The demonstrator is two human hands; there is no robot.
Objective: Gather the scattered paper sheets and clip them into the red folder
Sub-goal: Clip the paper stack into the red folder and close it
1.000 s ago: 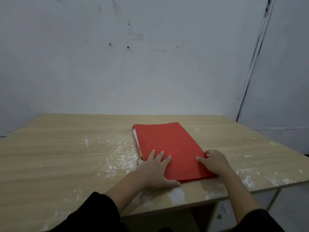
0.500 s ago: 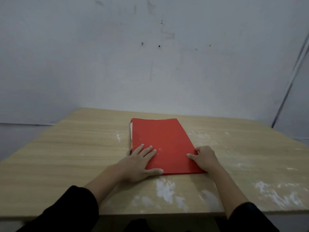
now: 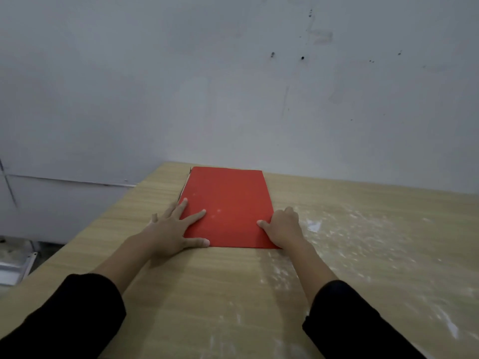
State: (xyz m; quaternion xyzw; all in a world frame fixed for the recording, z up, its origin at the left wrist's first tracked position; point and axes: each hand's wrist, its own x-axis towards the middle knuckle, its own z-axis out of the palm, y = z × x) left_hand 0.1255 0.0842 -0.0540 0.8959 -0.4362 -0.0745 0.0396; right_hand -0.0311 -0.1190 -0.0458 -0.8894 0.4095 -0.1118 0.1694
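The red folder [image 3: 228, 203] lies shut on the wooden table [image 3: 220, 294], its far edge close to the wall. A thin white edge of paper sheets [image 3: 184, 189] shows along its left side. My left hand [image 3: 171, 229] rests flat with fingers spread on the near left corner of the cover. My right hand [image 3: 283, 226] is at the near right corner, with the thumb on the cover and the fingers curled over the right edge. Both forearms wear black sleeves.
White dusty smears [image 3: 337, 229] cover the table to the right of the folder. The table's left edge [image 3: 85, 231] drops off to the floor, where a pale object [image 3: 15, 268] lies. A grey wall [image 3: 233, 99] stands right behind the table.
Both hands have slid the folder left and away across the table, past the white smears, which now lie to its right. The hands keep the same places on the cover.
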